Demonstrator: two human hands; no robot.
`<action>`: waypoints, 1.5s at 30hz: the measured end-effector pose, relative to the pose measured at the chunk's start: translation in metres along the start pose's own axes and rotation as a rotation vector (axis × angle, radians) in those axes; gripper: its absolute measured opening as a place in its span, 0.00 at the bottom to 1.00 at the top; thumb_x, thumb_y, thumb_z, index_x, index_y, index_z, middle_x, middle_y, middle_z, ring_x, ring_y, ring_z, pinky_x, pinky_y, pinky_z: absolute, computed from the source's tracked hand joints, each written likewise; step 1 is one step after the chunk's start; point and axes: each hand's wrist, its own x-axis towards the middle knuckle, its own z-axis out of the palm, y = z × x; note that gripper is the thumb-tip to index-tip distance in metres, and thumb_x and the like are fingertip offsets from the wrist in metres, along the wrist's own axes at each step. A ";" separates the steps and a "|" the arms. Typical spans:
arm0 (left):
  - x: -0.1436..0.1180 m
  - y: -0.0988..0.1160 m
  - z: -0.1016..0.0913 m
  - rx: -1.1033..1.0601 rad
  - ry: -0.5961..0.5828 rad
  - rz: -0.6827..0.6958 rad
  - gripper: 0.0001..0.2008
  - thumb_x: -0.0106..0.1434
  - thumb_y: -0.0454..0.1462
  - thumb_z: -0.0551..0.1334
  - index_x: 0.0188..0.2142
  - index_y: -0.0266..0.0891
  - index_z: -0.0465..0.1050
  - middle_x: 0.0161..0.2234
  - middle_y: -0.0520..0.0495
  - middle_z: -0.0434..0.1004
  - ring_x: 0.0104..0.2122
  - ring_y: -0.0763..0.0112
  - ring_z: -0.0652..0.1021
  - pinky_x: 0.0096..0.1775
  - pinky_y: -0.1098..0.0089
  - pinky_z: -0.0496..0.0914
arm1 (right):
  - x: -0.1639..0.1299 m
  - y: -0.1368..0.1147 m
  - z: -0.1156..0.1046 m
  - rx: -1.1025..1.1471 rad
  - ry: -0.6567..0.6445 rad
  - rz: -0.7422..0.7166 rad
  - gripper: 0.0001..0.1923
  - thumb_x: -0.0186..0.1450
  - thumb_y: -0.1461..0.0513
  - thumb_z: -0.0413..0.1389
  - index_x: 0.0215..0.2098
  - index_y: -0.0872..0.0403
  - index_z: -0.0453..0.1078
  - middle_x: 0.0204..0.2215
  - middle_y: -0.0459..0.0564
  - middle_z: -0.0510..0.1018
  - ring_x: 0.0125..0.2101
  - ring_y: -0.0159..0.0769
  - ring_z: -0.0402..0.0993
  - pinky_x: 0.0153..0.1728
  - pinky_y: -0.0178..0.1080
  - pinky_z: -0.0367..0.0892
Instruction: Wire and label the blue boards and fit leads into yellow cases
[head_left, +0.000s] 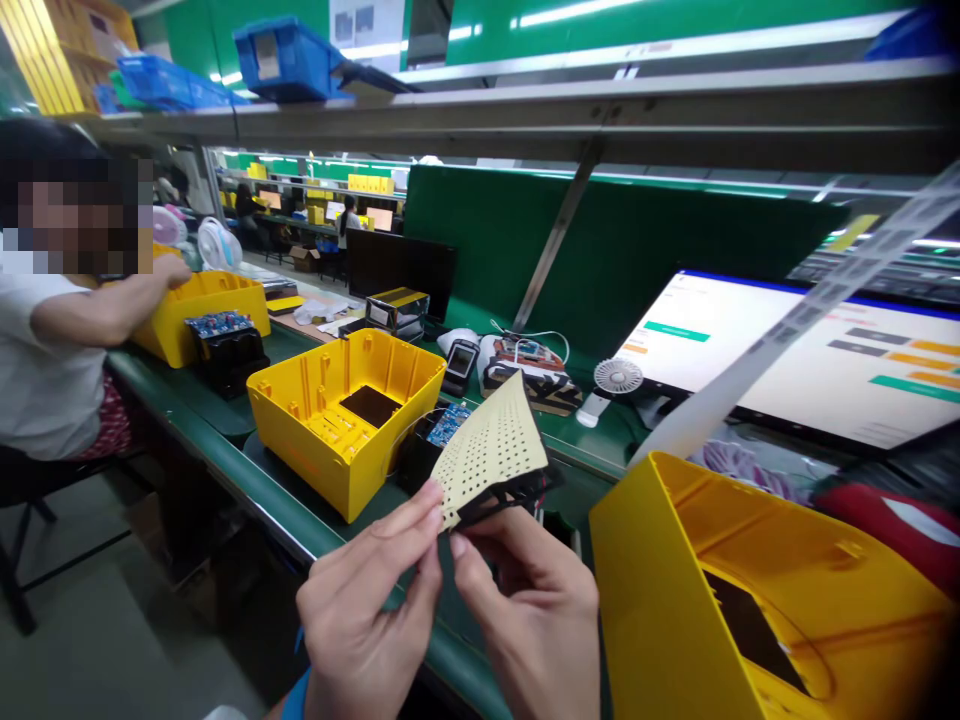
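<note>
Left hand (pixel 367 610) grip: we are pinching the perforated sheet's (pixel 491 445) near edge | right hand (pixel 536 610) grip: pinching the same sheet's black backing | sheet: hovering above the table (pixel 225 440), between two yellow housings (pixel 345 420).

The person's 2 bare hands sit at the bottom centre of the frame: the left hand (pixel 367 610) and the right hand (pixel 536 615). Neither wears a glove, ring or watch. The fingernails are short and unpainted. At the lower left of the left wrist, a narrow strip of bright blue sleeve cuff (pixel 298 693) shows at the frame's bottom edge.
</note>
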 end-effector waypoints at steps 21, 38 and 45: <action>0.011 -0.014 -0.024 -0.370 -0.250 -0.570 0.03 0.56 0.36 0.68 0.31 0.44 0.81 0.38 0.47 0.81 0.39 0.67 0.80 0.41 0.74 0.75 | 0.030 -0.003 -0.022 -0.022 -0.406 -0.104 0.07 0.61 0.68 0.53 0.27 0.54 0.68 0.27 0.45 0.72 0.29 0.30 0.68 0.31 0.32 0.63; 0.011 -0.012 -0.024 -0.268 -0.206 -0.556 0.07 0.56 0.37 0.67 0.36 0.44 0.81 0.38 0.45 0.81 0.37 0.65 0.80 0.40 0.72 0.76 | 0.030 0.002 -0.017 -0.048 -0.425 -0.128 0.13 0.69 0.61 0.47 0.26 0.53 0.59 0.26 0.45 0.62 0.28 0.30 0.60 0.29 0.34 0.56; 0.020 -0.015 -0.019 -0.449 -0.109 -0.644 0.14 0.42 0.35 0.75 0.32 0.41 0.81 0.33 0.46 0.81 0.33 0.63 0.81 0.37 0.73 0.77 | 0.034 0.003 -0.005 -0.031 -0.389 -0.132 0.12 0.69 0.60 0.48 0.28 0.53 0.59 0.29 0.45 0.65 0.30 0.31 0.63 0.32 0.33 0.59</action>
